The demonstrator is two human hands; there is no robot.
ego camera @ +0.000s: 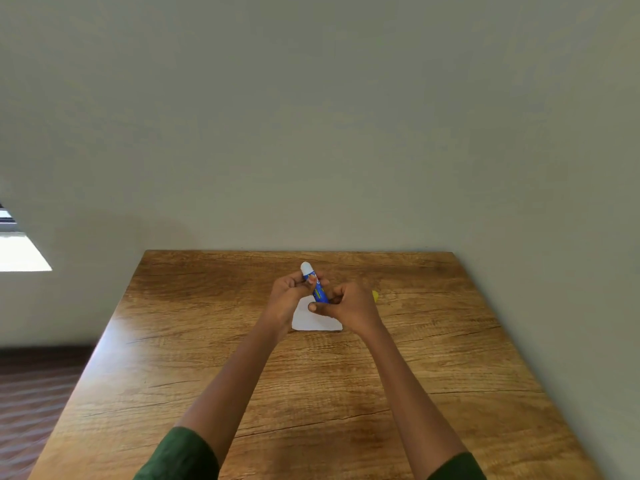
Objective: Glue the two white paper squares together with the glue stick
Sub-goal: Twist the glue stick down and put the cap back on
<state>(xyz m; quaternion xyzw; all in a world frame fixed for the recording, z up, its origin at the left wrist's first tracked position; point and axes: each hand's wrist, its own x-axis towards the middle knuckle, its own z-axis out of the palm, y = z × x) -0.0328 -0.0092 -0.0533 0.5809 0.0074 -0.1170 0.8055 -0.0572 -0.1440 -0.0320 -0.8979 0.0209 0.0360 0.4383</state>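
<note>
I hold a blue glue stick (316,285) tilted above the table, its white glue tip pointing up and away from me. My left hand (289,296) grips the upper part of the tube. My right hand (349,308) is closed around its lower end. Under both hands a white paper square (311,320) lies flat on the wooden table (311,393); I cannot tell whether it is one sheet or two stacked. A small yellow thing (375,295), perhaps the cap, peeks out just behind my right hand.
The table's far edge meets a plain grey wall (311,133). Dark wood flooring (34,393) lies left of the table, with a bright window patch (20,252) at the far left. Green sleeves cover both upper forearms.
</note>
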